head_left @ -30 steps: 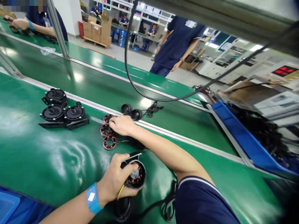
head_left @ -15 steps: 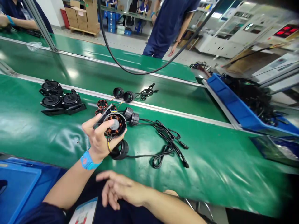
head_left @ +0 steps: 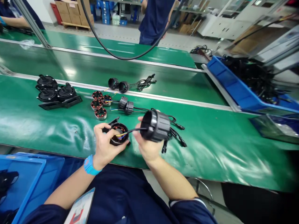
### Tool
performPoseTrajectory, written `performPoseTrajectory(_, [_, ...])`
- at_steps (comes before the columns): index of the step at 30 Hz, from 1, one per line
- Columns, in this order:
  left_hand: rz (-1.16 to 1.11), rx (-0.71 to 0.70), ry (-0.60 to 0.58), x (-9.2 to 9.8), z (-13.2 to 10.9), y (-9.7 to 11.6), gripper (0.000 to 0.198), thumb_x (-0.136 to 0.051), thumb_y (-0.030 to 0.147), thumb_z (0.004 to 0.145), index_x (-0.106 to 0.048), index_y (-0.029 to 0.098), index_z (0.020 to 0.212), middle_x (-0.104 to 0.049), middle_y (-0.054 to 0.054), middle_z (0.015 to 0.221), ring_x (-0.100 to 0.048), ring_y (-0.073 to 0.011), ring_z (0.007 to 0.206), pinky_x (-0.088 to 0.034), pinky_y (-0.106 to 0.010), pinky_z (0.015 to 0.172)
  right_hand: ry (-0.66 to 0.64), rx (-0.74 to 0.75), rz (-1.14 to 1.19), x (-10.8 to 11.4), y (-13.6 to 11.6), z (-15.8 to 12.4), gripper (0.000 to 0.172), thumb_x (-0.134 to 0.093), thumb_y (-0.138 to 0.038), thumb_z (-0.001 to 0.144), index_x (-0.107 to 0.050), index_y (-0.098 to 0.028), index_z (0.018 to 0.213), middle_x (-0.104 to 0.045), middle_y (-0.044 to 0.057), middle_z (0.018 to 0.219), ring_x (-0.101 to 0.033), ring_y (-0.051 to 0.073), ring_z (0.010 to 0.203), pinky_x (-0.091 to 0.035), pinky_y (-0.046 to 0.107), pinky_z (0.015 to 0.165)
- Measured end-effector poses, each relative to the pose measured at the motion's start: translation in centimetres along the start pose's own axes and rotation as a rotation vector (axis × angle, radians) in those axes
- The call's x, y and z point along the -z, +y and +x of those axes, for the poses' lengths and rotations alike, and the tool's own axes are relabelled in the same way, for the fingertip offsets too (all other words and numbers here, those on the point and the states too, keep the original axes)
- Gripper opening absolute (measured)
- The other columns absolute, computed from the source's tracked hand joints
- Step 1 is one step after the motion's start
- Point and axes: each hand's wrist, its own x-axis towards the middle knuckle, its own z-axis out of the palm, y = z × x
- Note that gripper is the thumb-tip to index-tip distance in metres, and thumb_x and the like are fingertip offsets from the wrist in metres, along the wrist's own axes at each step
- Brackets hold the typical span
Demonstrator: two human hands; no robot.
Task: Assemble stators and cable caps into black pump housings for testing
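Observation:
My left hand [head_left: 106,144] is closed around a round black motor housing [head_left: 126,128], with a copper-wound stator inside it. Yellow and blue wires run from the stator into a black cable. That cable enters a ribbed black cap [head_left: 161,126], gripped from below by my right hand [head_left: 149,149], its open end facing left. Beyond my hands lie several loose stators [head_left: 100,114]. Two of the ribbed caps with wires [head_left: 129,107] rest next to them, and two open black caps [head_left: 123,86] sit farther back. Black cables with plugs [head_left: 179,140] show behind my right hand.
Several assembled black pump units [head_left: 66,91] stand at the left on the green bench. A blue bin of black cables [head_left: 233,84] is at the right, near a dark tray [head_left: 273,127]. Blue crates [head_left: 35,180] stand at lower left. A hanging black cable [head_left: 112,56] crosses the view; co-workers stand beyond.
My right hand has risen from near my lap and taken hold of the ribbed cap, lifting it off the bench. My left hand has lowered and tilted the motor housing.

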Motion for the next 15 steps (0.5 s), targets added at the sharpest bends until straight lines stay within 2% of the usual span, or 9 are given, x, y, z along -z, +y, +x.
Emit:
performPoseTrajectory(3, [-0.077,0.031,-0.119,-0.5,-1.0,-0.3,0.037,-0.089,0.035,0.069,-0.058,0.019,0.081,-0.041,-0.007,0.107,-0.049,-0.0262,0.112,-0.052,-0.042,0.096,-0.062,0.014,-0.159,0.7,1.0,2.3,0.092,-0.080,-0.065,0.075,-0.028,-0.030,0.143,-0.060,0.012,0.119,-0.065,0.024,0.087,-0.059,0.042,0.080])
performPoseTrajectory(7, [-0.155,-0.070,-0.182,-0.2,-1.2,-1.4,0.044,-0.090,0.031,0.070,-0.057,0.021,0.096,-0.043,-0.006,0.109,-0.049,-0.0247,0.112,-0.052,-0.040,0.096,-0.306,0.018,-0.223,2.4,1.6,4.0,0.094,-0.078,-0.069,0.075,-0.031,-0.026,0.144,-0.061,0.015,0.126,-0.066,0.028,0.103,-0.058,0.045,0.093])
performPoseTrajectory(10, [-0.235,-0.133,-0.202,0.2,-1.1,-2.1,0.053,-0.092,0.032,0.071,-0.054,0.023,0.107,-0.043,-0.008,0.119,-0.049,-0.0244,0.119,-0.053,-0.038,0.097,-0.515,0.034,-0.208,3.5,1.6,5.3,0.088,-0.079,-0.064,0.077,-0.037,-0.023,0.143,-0.054,0.016,0.140,-0.061,0.029,0.121,-0.053,0.045,0.104])
performPoseTrajectory(15, [-0.313,-0.182,-0.288,0.7,-0.9,-3.1,0.037,-0.088,0.032,0.077,-0.056,0.021,0.093,-0.041,-0.009,0.127,-0.047,-0.0247,0.127,-0.050,-0.042,0.108,-0.904,0.069,-0.165,3.4,2.2,7.3,0.079,-0.086,-0.042,0.075,-0.049,-0.022,0.142,-0.056,0.014,0.143,-0.056,0.031,0.133,-0.041,0.049,0.118])
